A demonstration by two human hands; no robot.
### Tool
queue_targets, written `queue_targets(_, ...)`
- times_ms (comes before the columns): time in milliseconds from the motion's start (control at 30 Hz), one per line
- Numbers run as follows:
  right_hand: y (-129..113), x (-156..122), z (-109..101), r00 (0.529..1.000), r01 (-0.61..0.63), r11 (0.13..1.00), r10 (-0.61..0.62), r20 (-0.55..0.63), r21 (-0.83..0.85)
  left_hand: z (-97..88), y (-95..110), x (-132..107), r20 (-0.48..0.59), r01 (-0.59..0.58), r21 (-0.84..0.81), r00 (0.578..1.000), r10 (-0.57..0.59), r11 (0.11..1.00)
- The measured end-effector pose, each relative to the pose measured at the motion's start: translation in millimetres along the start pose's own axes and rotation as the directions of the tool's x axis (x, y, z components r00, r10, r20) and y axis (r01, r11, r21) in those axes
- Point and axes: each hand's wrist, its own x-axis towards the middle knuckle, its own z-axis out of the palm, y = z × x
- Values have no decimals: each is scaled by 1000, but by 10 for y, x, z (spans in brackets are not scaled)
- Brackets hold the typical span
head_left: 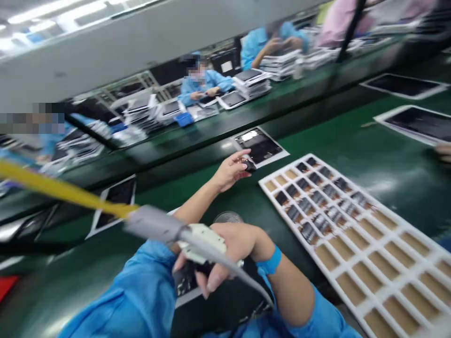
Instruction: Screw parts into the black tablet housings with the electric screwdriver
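My left hand (229, 172) reaches out over the green bench, pinching a small black part (249, 165) between fingers and thumb. Just right of it lies a white tray (295, 234) with brown-lined compartments, the nearer rows bare and the far rows holding several dark parts. My right hand (229, 249), with a blue wristband (270, 261), is wrapped around a white handheld tool (204, 241). A grey hose (153, 224) with a yellow section (59, 188) runs from that tool to the upper left. A dark panel (186, 281) lies partly hidden under my right hand.
Several white-framed dark panels lie on the green bench, such as one (259, 145) beyond my left hand. Across a raised divider, co-workers in blue sleeves (204, 84) sit among stacked panels (252, 83). Another person's hand (443, 152) enters at the right edge.
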Motion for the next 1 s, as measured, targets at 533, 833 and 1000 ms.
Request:
queue_targets(533,176,-384,252,803,18,999,-36,-595,-36,-1968,-423,-3618,-884,338,403,383,267,850)
queue_targets(833,129,-366,261,766,-4,993,-72,-638,-117,-1957,-666,-4262,-808,571,587,456,373,574)
queue_targets(1000,120,-362,270,739,-21,994,-59,-671,-111,-1987,-707,-4209,-817,604,576,442,371,550)
